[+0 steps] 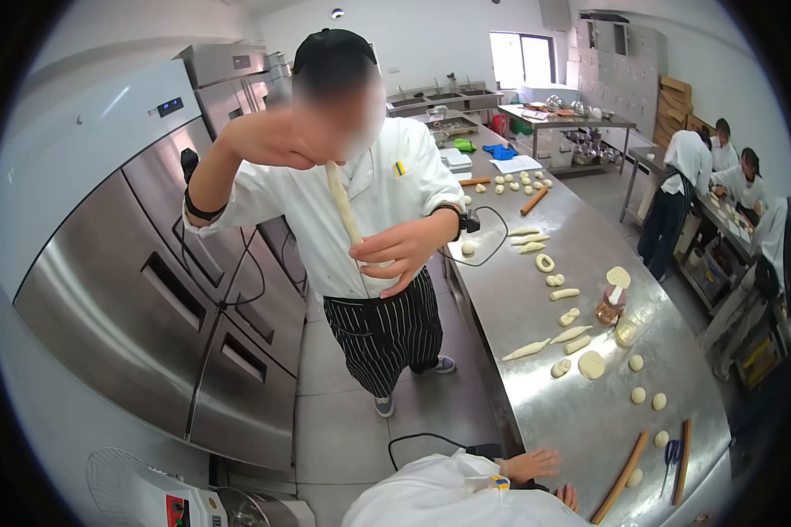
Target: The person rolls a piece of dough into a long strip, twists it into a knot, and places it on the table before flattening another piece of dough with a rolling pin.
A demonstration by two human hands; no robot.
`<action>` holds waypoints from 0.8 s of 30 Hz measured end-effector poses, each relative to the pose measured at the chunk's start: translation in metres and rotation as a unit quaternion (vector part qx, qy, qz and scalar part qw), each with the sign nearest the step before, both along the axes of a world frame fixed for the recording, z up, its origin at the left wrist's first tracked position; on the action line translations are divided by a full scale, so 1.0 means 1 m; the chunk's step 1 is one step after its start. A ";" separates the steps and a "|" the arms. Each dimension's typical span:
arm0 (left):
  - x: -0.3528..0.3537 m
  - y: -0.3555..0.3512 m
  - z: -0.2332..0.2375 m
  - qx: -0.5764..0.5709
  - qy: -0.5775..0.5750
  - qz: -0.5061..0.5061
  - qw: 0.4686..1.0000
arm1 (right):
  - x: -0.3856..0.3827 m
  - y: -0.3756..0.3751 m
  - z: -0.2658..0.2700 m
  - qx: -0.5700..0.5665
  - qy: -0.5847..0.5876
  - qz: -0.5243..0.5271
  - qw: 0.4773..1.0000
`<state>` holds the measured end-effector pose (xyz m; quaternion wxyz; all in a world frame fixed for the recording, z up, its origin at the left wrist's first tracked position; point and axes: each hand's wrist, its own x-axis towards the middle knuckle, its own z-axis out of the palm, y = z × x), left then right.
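At the bottom, my left hand [534, 465] is stretched out over the near edge of the steel table [561, 432], fingers apart and holding nothing. Just below it only the fingers of my right hand [569, 498] show, spread at the table edge; my white coat hides the rest. Nearest to my hands lies a wooden rolling pin [622, 479]. Beyond it are dough balls [662, 438], blue-handled scissors [671, 453] and a second rolling pin [682, 461]. Facing me, a person in a white coat holds up a long strip of dough [343, 206] between both hands.
Shaped dough pieces [526, 350], a flattened dough round [591, 365] and a jar [610, 306] stand along the table. Steel refrigerators [149, 290] line the left, above a mixer [189, 507]. Several people work at another table [716, 211] on the right.
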<state>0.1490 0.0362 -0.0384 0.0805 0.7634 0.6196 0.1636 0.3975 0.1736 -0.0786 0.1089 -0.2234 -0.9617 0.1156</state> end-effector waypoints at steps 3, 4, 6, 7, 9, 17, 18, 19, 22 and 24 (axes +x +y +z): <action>0.000 0.002 -0.014 0.031 -0.010 -0.003 0.999 | -0.002 0.006 -0.005 -0.006 -0.004 0.003 1.000; -0.001 0.003 -0.013 0.031 -0.008 0.001 0.999 | -0.003 0.008 -0.005 -0.008 -0.005 0.005 1.000; -0.002 0.002 -0.013 0.027 -0.002 -0.011 1.000 | -0.004 0.009 -0.007 -0.015 -0.006 0.006 1.000; -0.002 0.001 -0.009 0.028 -0.001 -0.008 1.000 | -0.005 0.011 -0.007 -0.017 -0.007 0.007 1.000; -0.003 0.002 -0.001 -0.023 -0.013 -0.018 0.999 | -0.004 0.014 -0.008 -0.017 -0.009 0.009 1.000; -0.007 0.006 -0.001 -0.042 -0.019 -0.021 0.999 | -0.006 0.028 -0.012 -0.023 -0.016 0.020 0.999; -0.007 0.005 0.004 -0.058 -0.026 -0.024 0.998 | -0.006 0.031 -0.014 -0.026 -0.015 0.019 0.999; -0.007 0.005 0.004 -0.058 -0.026 -0.023 0.998 | -0.004 0.033 -0.017 -0.028 -0.016 0.020 0.999; -0.007 0.006 0.005 -0.052 -0.032 -0.033 0.998 | -0.001 0.039 -0.026 -0.034 -0.016 0.022 0.999; -0.007 0.002 0.017 -0.073 -0.017 -0.027 0.997 | 0.004 0.047 -0.046 -0.032 -0.015 0.028 0.999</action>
